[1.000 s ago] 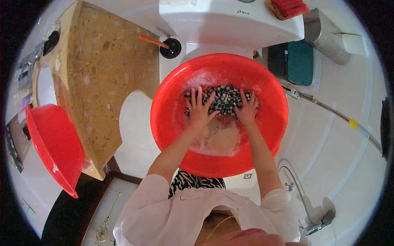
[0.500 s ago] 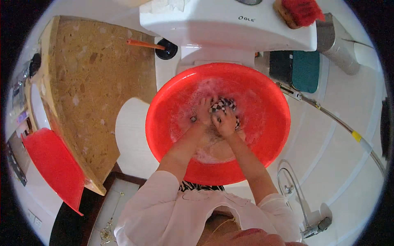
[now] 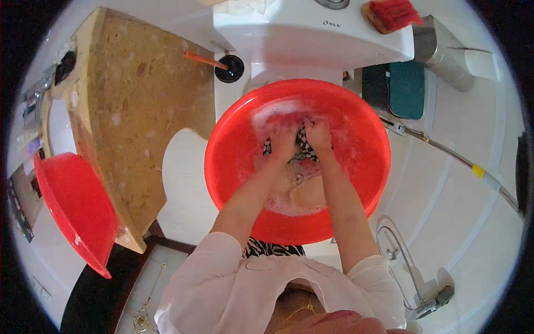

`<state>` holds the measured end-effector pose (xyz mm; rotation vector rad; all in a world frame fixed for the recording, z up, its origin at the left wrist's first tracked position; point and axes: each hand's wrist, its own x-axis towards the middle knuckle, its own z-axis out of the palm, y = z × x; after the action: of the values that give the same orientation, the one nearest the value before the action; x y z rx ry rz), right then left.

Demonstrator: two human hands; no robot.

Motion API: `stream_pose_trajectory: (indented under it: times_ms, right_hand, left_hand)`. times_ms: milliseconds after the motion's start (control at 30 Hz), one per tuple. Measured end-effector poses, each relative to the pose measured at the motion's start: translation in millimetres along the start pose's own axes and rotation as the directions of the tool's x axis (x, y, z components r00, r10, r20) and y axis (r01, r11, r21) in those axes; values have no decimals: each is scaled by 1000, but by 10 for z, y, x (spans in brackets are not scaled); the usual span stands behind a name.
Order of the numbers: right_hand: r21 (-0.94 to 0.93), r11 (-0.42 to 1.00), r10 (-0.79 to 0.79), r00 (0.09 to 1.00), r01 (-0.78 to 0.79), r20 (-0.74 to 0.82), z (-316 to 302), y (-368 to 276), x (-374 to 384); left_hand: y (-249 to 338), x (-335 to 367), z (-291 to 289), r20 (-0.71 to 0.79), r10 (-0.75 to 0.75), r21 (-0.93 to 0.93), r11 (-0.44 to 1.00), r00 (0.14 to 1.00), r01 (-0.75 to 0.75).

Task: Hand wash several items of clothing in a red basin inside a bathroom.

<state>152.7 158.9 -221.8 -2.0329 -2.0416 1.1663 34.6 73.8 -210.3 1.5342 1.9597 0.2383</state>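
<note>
Both my hands are in a large red basin (image 3: 364, 183) of sudsy water. My right hand (image 3: 318, 135) is closed on a wet black-and-white patterned cloth (image 3: 304, 149), its fingers curled around the upper part. Just beside it, my left hand (image 3: 285, 139) grips the same cloth, which shows on both sides of that hand; its fingers are slightly blurred. White foam (image 3: 278, 110) floats beyond the hands. Nearer to me, a beige rounded shape (image 3: 308, 195) shows through the water; what it is I cannot make out.
Behind the basin stands a white toilet (image 3: 311, 42) with a red-bristled brush (image 3: 392, 15) on top. A plunger (image 3: 230, 68) is at its left. Left is a brown stone counter (image 3: 150, 89) and another red basin (image 3: 78, 211). A pole (image 3: 445, 147) and a shower head (image 3: 436, 300) are at right.
Both hands have moved slightly away from me with the cloth, which is now bunched and stretched between them. The beige shape shows more plainly. The whole view has shifted a little.
</note>
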Motion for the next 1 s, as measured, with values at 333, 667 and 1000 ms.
stream_pose_trajectory:
  times_ms: [333,667,1000]
  right_hand:
    - [-143,875,-484,842,463,-237,-805,795,-999]
    - [-288,957,-61,983,8,-175,-140,75,-535]
    - [-197,830,-551,822,523,-140,216,-34,-1195]
  left_hand:
    - [-429,-714,-639,-377,166,-146,961,911,-235]
    - [-71,-341,-151,-206,100,-48,992,973,-112]
    - [-464,24,771,-34,-148,-67,987,988,146]
